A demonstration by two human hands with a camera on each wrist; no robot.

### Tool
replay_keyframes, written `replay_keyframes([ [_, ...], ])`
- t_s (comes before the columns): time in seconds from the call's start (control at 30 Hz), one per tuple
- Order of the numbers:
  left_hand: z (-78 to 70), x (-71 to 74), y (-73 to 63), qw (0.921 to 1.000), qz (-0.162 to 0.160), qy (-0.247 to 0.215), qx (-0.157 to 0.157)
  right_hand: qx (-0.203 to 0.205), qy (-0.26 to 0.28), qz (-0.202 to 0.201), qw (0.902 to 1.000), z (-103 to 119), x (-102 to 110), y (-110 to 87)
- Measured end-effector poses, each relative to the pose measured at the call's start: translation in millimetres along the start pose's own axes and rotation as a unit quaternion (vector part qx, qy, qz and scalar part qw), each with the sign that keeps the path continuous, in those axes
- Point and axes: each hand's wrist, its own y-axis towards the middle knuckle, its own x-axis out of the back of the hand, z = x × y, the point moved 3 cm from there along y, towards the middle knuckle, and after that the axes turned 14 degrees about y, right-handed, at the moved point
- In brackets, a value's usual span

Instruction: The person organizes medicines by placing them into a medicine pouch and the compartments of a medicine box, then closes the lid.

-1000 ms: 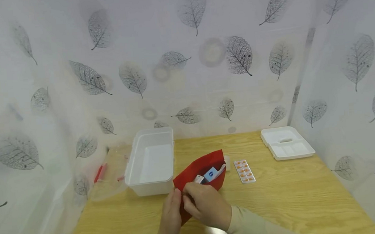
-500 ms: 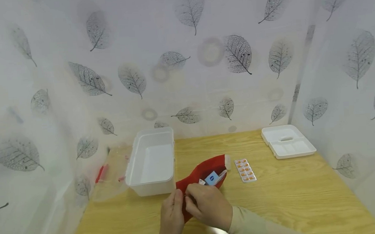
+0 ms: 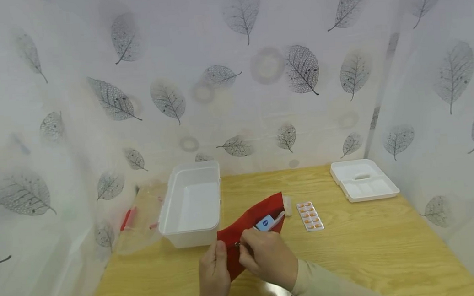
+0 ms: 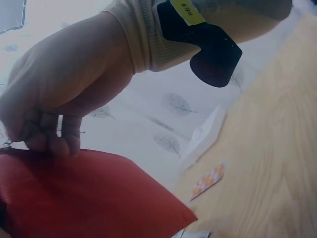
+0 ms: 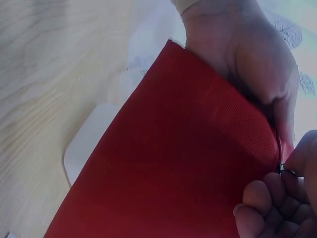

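Bench [image 3: 372, 248], white bin [image 3: 191, 238], red pouch [image 3: 248, 219] gripped by left hand [image 3: 214, 274], zip pull [image 3: 237, 244] pinched by right hand [image 3: 269, 258], blue packet [image 3: 264, 223] shown only from head

On my feed, the right hand [image 3: 269, 256] has slid rightward along the mouth of the pouch [image 3: 263, 207], and the left hand [image 3: 214, 275] has shifted slightly left, so I now see a wider gap between them, where the zip pull [image 3: 237, 244] shows more plainly. The pouch's far edge, dipped half a second ago, runs straighter. I can no longer make out the white box that peeked out beside the blue box [image 3: 264, 223].
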Motion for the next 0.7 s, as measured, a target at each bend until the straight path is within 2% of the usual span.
replay_keyframes([
  [0.17, 2.1, 6.4, 0.1, 0.9996, -0.011, -0.003, 0.026, -0.018, -0.003, -0.007, 0.9998, -4.7, 7.1, -0.4],
  [0.4, 3.9, 13.1, -0.2, 0.9992, -0.035, -0.01, 0.019, -0.012, -0.017, -0.009, 0.9997, -6.6, 12.2, -0.2],
  [0.57, 5.2, 18.0, -2.3, 0.9976, -0.056, 0.006, 0.04, -0.012, -0.032, -0.01, 0.9994, -8.9, 15.3, -1.5],
  [0.7, 6.3, 21.7, -2.9, 0.9967, -0.068, 0.017, 0.04, -0.01, -0.034, -0.014, 0.9993, -11.5, 17.6, -3.7],
])
